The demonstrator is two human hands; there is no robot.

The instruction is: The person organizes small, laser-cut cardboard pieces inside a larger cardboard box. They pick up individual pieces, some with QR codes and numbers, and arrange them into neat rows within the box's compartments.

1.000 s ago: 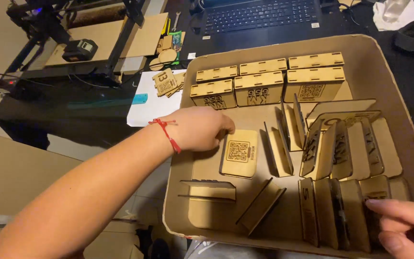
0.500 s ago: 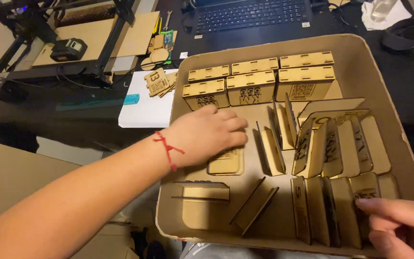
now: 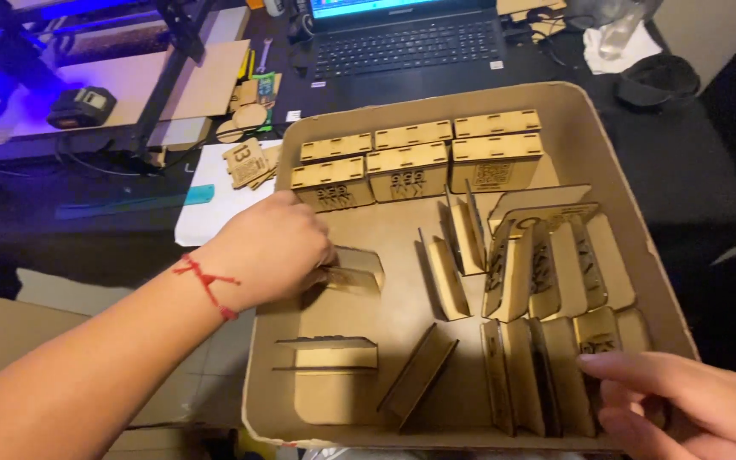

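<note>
Left hand (image 3: pixel 270 251): centre-left of the frame, reaching over the left wall of the cardboard tray (image 3: pixel 615 183); fingers curled and closed on a flat wooden panel (image 3: pixel 353 273), which is lifted at a tilt just above the tray floor; red string bracelet (image 3: pixel 206 284) on the wrist.

Right hand (image 3: pixel 692 409): lower right corner; fingers extended and loosely spread, fingertips touching the tops of the upright panels (image 3: pixel 547 375) in the tray's lower right; it grips nothing that can be seen.

Cardboard tray: large, shallow, tan, filling the centre and right of the frame.

Contents, upper part: assembled wooden boxes (image 3: pixel 411 166), six in two rows against the far wall, slotted edges, dark engraving on the front faces.

Contents, right part: leaning panels (image 3: pixel 555 264), a cluster standing on edge and propped against one another, some engraved.

Contents, middle: two tilted panels (image 3: pixel 453 255), apart from the cluster.

Contents, lower left: a flat slotted piece (image 3: pixel 330 353) lying on the floor; a slanted panel (image 3: pixel 419 370) just beside it.

Outside the tray, upper left: white sheet (image 3: pixel 215 200) with loose wooden cut-outs (image 3: pixel 244 162) on it; plywood board (image 3: pixel 198 81) under a dark machine frame (image 3: pixel 172 51); small black device (image 3: pixel 83 106).

Top centre: open laptop (image 3: pixel 411 47).

Upper right: dark bowl-shaped object (image 3: pixel 658 81); crumpled white cloth (image 3: pixel 611 51).
</note>
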